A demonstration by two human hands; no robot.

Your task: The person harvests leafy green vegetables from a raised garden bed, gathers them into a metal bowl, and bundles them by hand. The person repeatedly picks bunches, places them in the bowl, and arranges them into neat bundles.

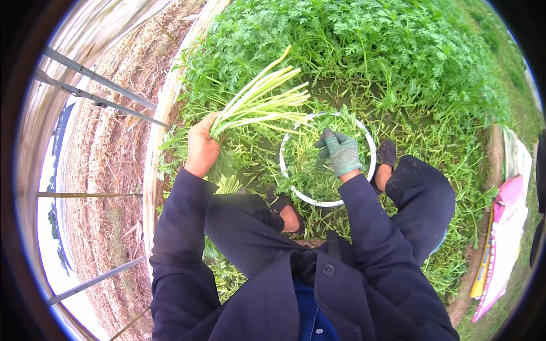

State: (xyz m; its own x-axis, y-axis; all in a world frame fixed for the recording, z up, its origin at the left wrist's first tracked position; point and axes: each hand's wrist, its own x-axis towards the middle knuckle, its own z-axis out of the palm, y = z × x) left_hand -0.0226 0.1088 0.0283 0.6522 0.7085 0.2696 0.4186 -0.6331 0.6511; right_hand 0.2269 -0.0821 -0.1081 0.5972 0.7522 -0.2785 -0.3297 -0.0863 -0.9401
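Note:
My bare left hand (203, 147) is closed around a bunch of cut leafy greens, which look like garland chrysanthemum. Their pale green stems (264, 96) fan out up and to the right, and the leaves hang below my fist. A greenish knit glove covers my right hand (339, 151), which is over a round white-rimmed tub (371, 149) between my feet. Loose leaves and trimmings (313, 170) fill the tub. The right fingers are partly curled, and whether they pinch anything is unclear. Another bundle of stems (229, 184) lies beside my left knee.
Dense uncut greens (362, 38) grow ahead, with scattered cuttings (422, 140) around my feet. Plastic film and metal poles (106, 87) edge the bed on the left, beyond which is dry, straw-covered soil (106, 170). Pink-and-white printed sacks (505, 230) lie at the right.

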